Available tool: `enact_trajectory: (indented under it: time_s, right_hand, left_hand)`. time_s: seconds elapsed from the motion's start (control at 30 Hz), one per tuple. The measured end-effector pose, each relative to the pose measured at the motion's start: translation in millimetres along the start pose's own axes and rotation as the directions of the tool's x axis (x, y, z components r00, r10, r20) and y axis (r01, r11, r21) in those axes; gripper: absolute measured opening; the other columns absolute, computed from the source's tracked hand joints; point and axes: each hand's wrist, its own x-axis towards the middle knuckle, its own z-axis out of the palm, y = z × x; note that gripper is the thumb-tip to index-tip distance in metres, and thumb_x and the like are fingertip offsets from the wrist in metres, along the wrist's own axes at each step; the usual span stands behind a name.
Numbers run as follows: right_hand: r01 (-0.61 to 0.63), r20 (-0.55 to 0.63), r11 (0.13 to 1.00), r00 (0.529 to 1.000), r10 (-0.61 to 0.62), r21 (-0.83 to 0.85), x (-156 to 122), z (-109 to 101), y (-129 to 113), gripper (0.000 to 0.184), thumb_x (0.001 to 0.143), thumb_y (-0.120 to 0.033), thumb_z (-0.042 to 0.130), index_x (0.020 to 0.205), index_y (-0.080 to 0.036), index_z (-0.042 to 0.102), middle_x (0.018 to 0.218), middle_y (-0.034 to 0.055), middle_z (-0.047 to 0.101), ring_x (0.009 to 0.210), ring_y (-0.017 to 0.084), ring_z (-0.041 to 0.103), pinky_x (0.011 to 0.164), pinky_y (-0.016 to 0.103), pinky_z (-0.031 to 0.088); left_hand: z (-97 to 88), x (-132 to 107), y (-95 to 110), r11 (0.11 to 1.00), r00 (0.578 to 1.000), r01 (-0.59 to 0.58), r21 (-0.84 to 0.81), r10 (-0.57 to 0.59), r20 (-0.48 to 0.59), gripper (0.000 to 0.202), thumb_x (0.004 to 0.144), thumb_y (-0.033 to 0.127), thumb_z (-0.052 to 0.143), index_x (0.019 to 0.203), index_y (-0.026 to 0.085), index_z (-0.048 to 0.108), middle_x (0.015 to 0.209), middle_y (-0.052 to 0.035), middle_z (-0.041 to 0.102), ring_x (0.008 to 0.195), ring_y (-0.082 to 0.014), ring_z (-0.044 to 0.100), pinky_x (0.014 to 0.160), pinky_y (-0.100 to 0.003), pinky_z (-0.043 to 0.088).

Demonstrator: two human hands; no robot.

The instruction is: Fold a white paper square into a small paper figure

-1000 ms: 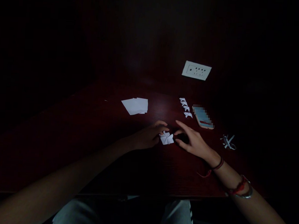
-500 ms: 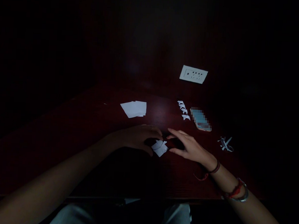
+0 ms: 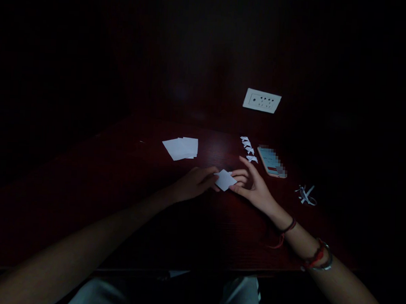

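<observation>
A small folded white paper square [image 3: 225, 179] lies at the middle of the dark red table [image 3: 118, 202], held between both hands. My left hand [image 3: 192, 184] pinches its left edge with the fingers closed. My right hand [image 3: 252, 185] holds its right edge, thumb and fingertips on the paper and the index finger raised. The paper's plain side faces up.
A loose stack of white paper sheets [image 3: 182, 148] lies behind my left hand. A row of small folded paper pieces [image 3: 248, 148] sits beside a phone [image 3: 271, 161]. Paper strips [image 3: 305, 195] lie at the right. A white wall socket [image 3: 262, 100] is behind the table.
The folded paper showed its creased side and lay on the table; now it is turned plain side up and gripped by both hands, slightly farther from me.
</observation>
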Motion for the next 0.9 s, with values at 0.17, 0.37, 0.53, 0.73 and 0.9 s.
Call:
enact_trajectory:
  time_s: [0.17, 0.37, 0.53, 0.73, 0.9]
  right_hand:
    - [-0.211, -0.075, 0.951, 0.97, 0.232, 0.225, 2.7, 1.9, 4.9, 0.072, 0.061, -0.017, 0.064, 0.122, -0.028, 0.028, 0.096, 0.0012, 0.05, 0.065, 0.008, 0.057, 0.068, 0.027, 0.048]
    - [-0.315, -0.038, 0.947, 0.949, 0.314, -0.063, -0.9, 0.8, 18.4, 0.057, 0.061, -0.017, 0.063, 0.114, -0.022, 0.042, 0.098, 0.0028, 0.049, 0.055, 0.006, 0.056, 0.054, 0.022, 0.048]
    - [-0.17, -0.023, 0.934, 0.985, 0.171, -0.313, -2.7, -0.9, 16.0, 0.048, 0.068, -0.018, 0.058, 0.114, -0.02, 0.044, 0.096, 0.0035, 0.055, 0.057, 0.007, 0.055, 0.054, 0.022, 0.047]
    - [0.107, 0.166, 0.786, 0.986, -0.006, -0.61, -4.8, -14.0, -5.1, 0.038, 0.076, -0.02, 0.054, 0.113, -0.019, 0.049, 0.092, 0.0045, 0.06, 0.075, 0.013, 0.056, 0.07, 0.027, 0.046]
    - [0.335, 0.461, 0.764, 0.886, -0.055, -0.552, -5.4, -20.7, -10.7, 0.049, 0.075, -0.022, 0.056, 0.122, -0.019, 0.042, 0.102, 0.0053, 0.057, 0.091, 0.015, 0.052, 0.081, 0.028, 0.043]
  left_hand:
    - [10.6, 3.6, -0.2, 0.9, 0.945, 0.328, -0.288, -0.31, 0.109, 0.024, 0.088, 0.033, 0.029, 0.092, 0.013, 0.043, 0.089, -0.0086, 0.061, 0.058, -0.0118, 0.062, 0.042, -0.017, 0.036]
    - [8.1, -4.3, 2.7, 0.872, 0.948, 0.315, 0.374, -0.27, -0.17, 0.026, 0.086, 0.033, 0.034, 0.1, 0.015, 0.047, 0.073, -0.0032, 0.06, 0.054, -0.0131, 0.057, 0.05, -0.025, 0.042]
    - [14.5, -8.0, 0.1, 0.791, 0.991, -0.134, 0.597, 0.108, 0.08, 0.022, 0.084, 0.023, 0.039, 0.101, 0.018, 0.052, 0.106, -0.0037, 0.054, 0.092, -0.0154, 0.053, 0.079, -0.027, 0.041]
    - [21.5, -12.5, -7.5, 0.72, 0.96, -0.278, 0.637, 0.18, 0.216, 0.026, 0.087, 0.022, 0.035, 0.106, 0.021, 0.053, 0.109, -0.0037, 0.054, 0.096, -0.0163, 0.053, 0.083, -0.03, 0.041]
    - [20.1, -15.5, -9.3, 0.647, 0.923, -0.384, 0.659, 0.266, 0.277, 0.03, 0.086, 0.021, 0.038, 0.115, 0.021, 0.048, 0.118, -0.0085, 0.049, 0.105, -0.0209, 0.047, 0.085, -0.035, 0.04]
